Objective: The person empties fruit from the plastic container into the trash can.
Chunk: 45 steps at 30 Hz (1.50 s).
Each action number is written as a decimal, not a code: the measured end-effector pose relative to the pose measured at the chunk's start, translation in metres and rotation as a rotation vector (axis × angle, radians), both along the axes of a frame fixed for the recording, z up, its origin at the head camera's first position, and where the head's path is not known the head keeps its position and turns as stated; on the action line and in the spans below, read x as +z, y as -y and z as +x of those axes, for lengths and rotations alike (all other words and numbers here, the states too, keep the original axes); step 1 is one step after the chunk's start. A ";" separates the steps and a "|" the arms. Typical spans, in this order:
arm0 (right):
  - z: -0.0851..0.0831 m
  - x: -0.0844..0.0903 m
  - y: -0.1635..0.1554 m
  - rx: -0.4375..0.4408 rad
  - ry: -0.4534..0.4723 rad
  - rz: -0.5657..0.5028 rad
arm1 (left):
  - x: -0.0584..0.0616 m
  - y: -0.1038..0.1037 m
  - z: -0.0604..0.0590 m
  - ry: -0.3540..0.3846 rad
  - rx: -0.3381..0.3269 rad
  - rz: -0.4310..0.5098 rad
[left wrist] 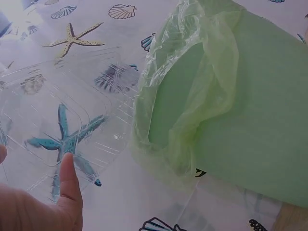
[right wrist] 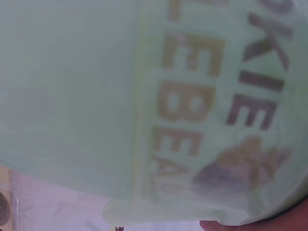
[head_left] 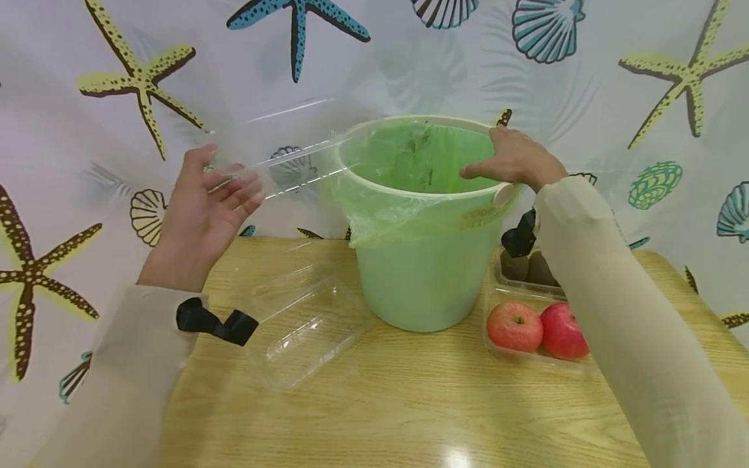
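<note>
Holding a clear plastic lid (head_left: 275,166) up in the air, the left hand (head_left: 205,208) is lifting it beside the green bucket (head_left: 424,260). The fingers (head_left: 242,188) are lying fairly straight and a little spread behind the lid, and the thumb (left wrist: 69,180) is pressing on its front, so the lid is being pinched at one end. The lid's long side is running sideways, from the left hand toward the bucket, and its far end is nearly touching the bucket's rim on the left. In the left wrist view, the lid is sitting just beside the crinkly green bag (left wrist: 192,96) that is folded over the rim.

The right hand (head_left: 515,162) is resting on the right side of the rim, with fingers curled over the edge and the thumb pointing inward. It is gripping the bucket. The left hand is the one nearer the lid; the right hand is sitting across the bucket's open mouth from it.

Below the lid, a clear plastic tray (head_left: 304,325) is lying on the wooden table (head_left: 409,416). To the right of the bucket, two red apples (head_left: 538,328) are sitting in another clear tray.
</note>
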State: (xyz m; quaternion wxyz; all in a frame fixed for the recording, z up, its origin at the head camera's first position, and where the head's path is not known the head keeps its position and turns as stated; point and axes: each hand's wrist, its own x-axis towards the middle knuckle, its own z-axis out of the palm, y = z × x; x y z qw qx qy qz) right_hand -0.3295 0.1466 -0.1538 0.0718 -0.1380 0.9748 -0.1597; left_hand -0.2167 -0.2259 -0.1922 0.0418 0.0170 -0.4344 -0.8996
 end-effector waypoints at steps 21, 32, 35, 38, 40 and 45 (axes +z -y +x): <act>-0.001 0.001 0.004 0.008 -0.006 0.001 | -0.050 0.051 0.035 0.018 -0.051 0.171; 0.000 0.001 0.004 0.009 -0.008 -0.003 | -0.096 0.047 0.055 -0.117 -0.146 0.120; 0.000 0.000 0.004 0.008 -0.006 0.000 | -0.110 0.046 0.058 -0.050 -0.132 0.068; 0.000 -0.001 0.004 0.005 -0.002 -0.004 | -0.121 0.046 0.061 -0.008 -0.123 0.066; 0.001 -0.001 0.003 0.001 -0.002 -0.005 | -0.127 0.045 0.063 -0.006 -0.121 0.035; 0.001 0.001 0.000 0.005 -0.007 -0.009 | -0.137 0.033 0.068 0.015 -0.104 -0.094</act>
